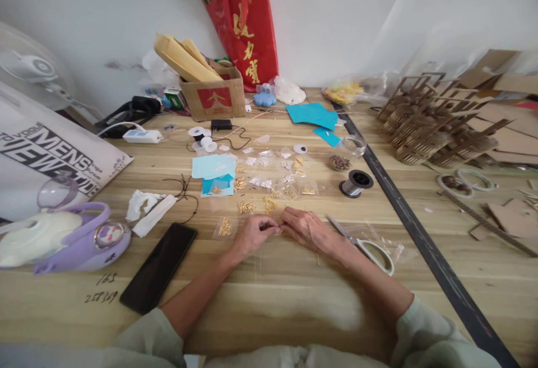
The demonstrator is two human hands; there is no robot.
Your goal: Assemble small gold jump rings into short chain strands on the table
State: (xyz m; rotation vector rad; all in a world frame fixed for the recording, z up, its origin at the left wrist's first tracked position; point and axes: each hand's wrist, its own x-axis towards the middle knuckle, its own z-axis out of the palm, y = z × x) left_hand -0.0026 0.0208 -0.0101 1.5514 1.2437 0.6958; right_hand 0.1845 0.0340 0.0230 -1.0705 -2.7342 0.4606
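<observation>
Tiny gold-coloured metal piece (278, 233), too small for its exact shape to be told, sits between the fingertips of the two hands, just above the pale striped wooden tabletop (286, 306). The left hand (255, 234) has its thumb and forefinger drawn together in a pinch on the piece. The right hand (309, 229), back upward, has its fingers bent close together and meeting the left fingertips; whether they too grip the piece is hidden.

Short gold-coloured chain (318, 259) shows beside the right wrist. White-handled metal scissors (374, 253) lie just right of that hand, blades pointing away from the person. Beyond the fingers is a loose pile of gold-coloured pieces (270, 205), and left of the left hand lies a clear packet of gold-coloured beads (225, 226). A black spool of grey wire (354, 187) stands farther out on the right. A black rectangular phone (158, 268) lies near the left forearm.
</observation>
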